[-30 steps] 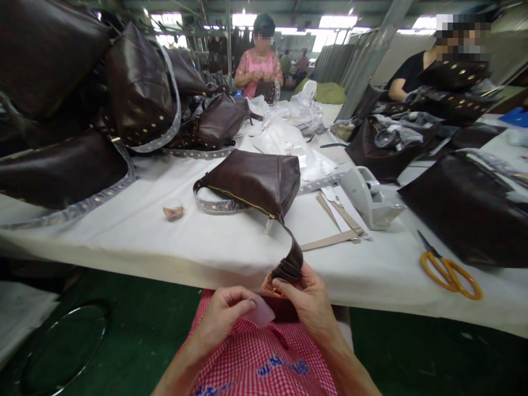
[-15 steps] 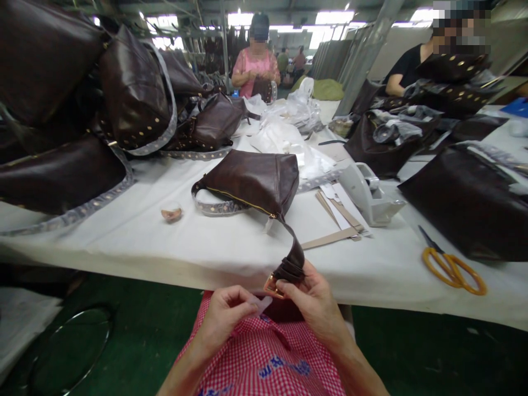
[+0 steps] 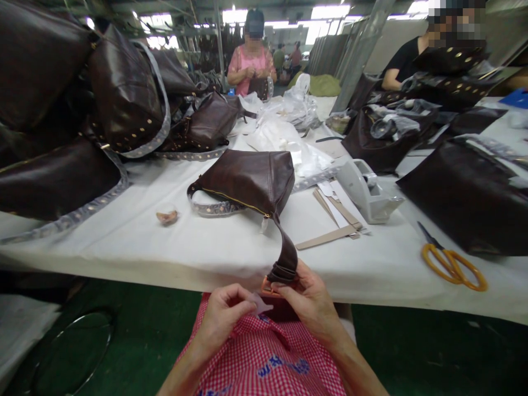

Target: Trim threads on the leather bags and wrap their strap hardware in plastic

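Note:
A dark brown leather bag (image 3: 251,176) with a gold zipper lies on the white-covered table. Its strap (image 3: 286,245) hangs toward me over the front edge, ending in a gold-coloured buckle (image 3: 268,286). Fingers and thumb of my right hand (image 3: 311,300) are closed on the strap end at the buckle. Just left of it, my left hand (image 3: 226,313) pinches a small translucent whitish piece (image 3: 260,305), held apart from the buckle. The bag's other strap (image 3: 216,208), wrapped in clear film, curls at its left side.
Scissors with orange handles (image 3: 454,267), a grey tape dispenser (image 3: 365,192) and beige strips (image 3: 330,236) lie to the right. More brown bags (image 3: 124,93) are piled at the left and others (image 3: 466,192) at the right. A person in pink (image 3: 251,60) stands across the table.
The view has shifted slightly. The strap end and buckle have tilted a little in my right hand, and the whitish piece between my left fingers shows more spread out.

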The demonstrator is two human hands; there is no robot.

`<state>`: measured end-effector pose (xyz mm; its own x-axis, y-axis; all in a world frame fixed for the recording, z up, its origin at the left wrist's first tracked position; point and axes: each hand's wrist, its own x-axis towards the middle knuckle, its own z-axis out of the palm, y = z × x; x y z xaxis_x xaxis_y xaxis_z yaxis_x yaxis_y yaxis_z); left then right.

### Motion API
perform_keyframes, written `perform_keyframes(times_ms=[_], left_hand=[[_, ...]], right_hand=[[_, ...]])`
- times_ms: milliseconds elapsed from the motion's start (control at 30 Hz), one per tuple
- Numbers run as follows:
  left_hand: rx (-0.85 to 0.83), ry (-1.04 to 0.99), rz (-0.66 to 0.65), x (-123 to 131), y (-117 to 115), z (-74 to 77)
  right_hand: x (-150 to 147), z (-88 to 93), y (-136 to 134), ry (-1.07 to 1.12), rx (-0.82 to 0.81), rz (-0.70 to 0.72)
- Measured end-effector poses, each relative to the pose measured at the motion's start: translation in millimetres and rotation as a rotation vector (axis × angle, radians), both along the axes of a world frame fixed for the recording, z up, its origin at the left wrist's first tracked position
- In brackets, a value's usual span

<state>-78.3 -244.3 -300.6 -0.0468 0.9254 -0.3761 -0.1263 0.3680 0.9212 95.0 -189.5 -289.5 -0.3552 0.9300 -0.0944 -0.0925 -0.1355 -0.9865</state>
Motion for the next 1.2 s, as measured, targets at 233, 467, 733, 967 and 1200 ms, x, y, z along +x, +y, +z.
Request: perform_keyframes(times_ms=[233, 467, 733, 967, 1200], left_hand=[[0.002, 0.01, -0.008, 3.6, 4.4, 2.6], [-0.066, 0.035, -0.009, 3.3, 4.6, -4.9], [-0.111, 0.011, -0.025, 4.0, 3.1, -3.3], [-0.144, -0.003, -0.039, 4.7, 3.3, -2.9], [-0.169, 0.028, -0.04, 2.6, 2.5, -9.2]], right_hand=[[4.3, -5.3, 1.8, -0.078, 0.076, -0.013], [6.3, -1.9, 2.4, -0.149, 0.125, 0.029], [5.6, -0.3, 2.1, -0.166, 0.15, 0.072], [4.5, 1.9, 1.3, -0.156, 0.113, 0.092], [3.7, 2.6, 2.1, -0.185, 0.151, 0.055]])
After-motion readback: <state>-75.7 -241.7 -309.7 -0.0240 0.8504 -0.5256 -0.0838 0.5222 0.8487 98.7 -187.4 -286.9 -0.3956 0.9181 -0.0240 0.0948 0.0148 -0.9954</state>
